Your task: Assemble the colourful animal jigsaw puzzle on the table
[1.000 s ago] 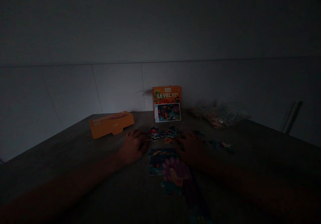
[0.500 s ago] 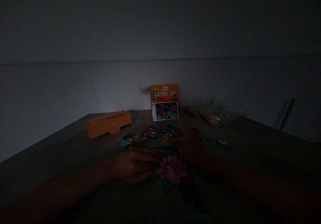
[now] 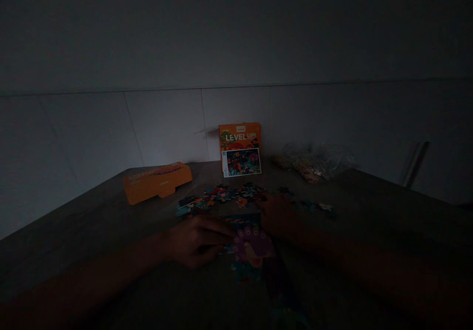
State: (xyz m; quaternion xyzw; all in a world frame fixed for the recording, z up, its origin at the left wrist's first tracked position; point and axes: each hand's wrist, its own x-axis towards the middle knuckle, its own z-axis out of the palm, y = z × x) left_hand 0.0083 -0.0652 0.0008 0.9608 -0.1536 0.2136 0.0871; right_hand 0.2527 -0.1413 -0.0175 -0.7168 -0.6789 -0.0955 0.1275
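Note:
The scene is very dark. A partly joined jigsaw puzzle (image 3: 254, 248) with a purple peacock lies on the table in front of me. My left hand (image 3: 197, 239) rests at its left edge, fingers stretched out and thumb apart, fingertips touching it. Beyond the puzzle, my right hand (image 3: 279, 214) reaches over its upper right corner with fingers extended to the loose puzzle pieces (image 3: 218, 192). Those fingertips are dim, and I see no piece held in them. More pieces (image 3: 320, 208) lie to the right of that hand.
An orange "LEVEL UP!" box (image 3: 240, 135) stands against the wall, with a picture card (image 3: 242, 162) leaning on it. An open orange carton (image 3: 158, 182) lies at the left. Crumpled clear plastic bags (image 3: 318, 160) lie at the back right of the grey table (image 3: 148, 226).
The view has shifted slightly. My right hand stays over the near edge of the loose pieces with little movement; my left hand keeps its place on the puzzle.

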